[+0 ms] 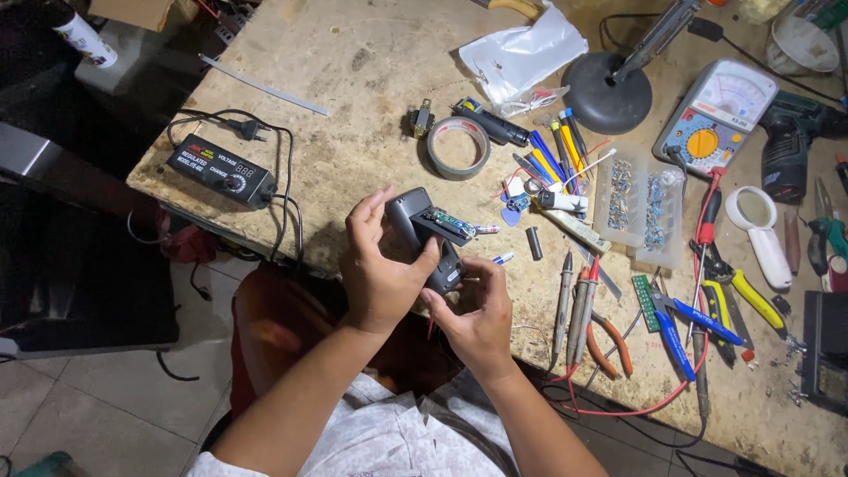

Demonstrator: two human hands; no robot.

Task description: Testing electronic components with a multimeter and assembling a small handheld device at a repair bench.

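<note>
Both hands are wrapped round a dark gadget (430,237) mid-frame, left hand (378,269) gripping its top, right hand (477,314) pinching underneath, tape roll (458,147) on the bench (353,79) above.

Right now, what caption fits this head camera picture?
Both hands, left hand and right hand, hold a dark opened gadget over a cluttered workbench.

single head view, looking steeply down from close above the workbench (371,79); facing its near edge

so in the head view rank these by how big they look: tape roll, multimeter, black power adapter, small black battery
1. multimeter
2. black power adapter, close to the multimeter, so this order is unsure
3. tape roll
4. small black battery
</note>
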